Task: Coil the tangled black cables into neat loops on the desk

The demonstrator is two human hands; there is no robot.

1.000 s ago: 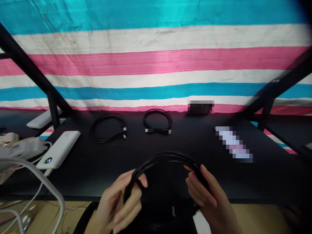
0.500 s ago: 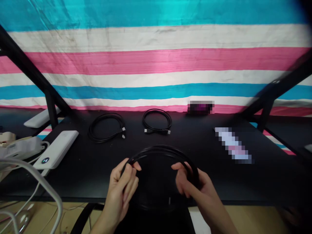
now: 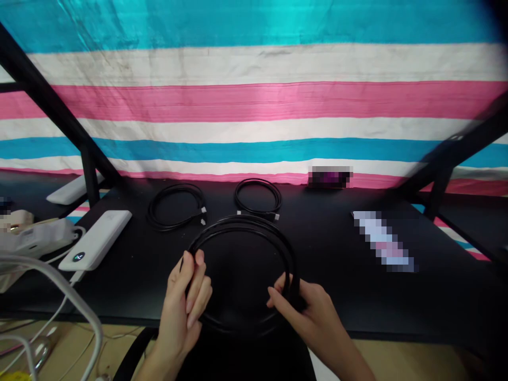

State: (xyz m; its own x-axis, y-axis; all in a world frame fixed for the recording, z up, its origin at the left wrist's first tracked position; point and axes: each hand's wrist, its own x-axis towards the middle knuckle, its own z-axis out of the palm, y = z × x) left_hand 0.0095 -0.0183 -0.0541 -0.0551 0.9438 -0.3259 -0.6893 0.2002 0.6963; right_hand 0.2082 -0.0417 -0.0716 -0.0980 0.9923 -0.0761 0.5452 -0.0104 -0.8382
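A large coil of black cable [image 3: 242,225] is held between both hands over the front of a black table [image 3: 341,286]. My left hand [image 3: 186,301] pinches the coil's left side with thumb and fingers closed. My right hand [image 3: 305,312] grips the coil's lower right side, fingers curled round it. Two smaller coiled black cables lie further back: one [image 3: 177,206] to the left, one [image 3: 257,197] behind the held coil.
A white power bank [image 3: 97,239] lies at the table's left edge, with white cables and a white device [image 3: 35,238] beside it. Another white bar [image 3: 69,190] lies further back left. Black frame struts rise at both sides. A striped cloth hangs behind.
Both hands have moved the big coil forward over the table and lower, so it now lies flatter. The hands have shifted down along the coil's sides.
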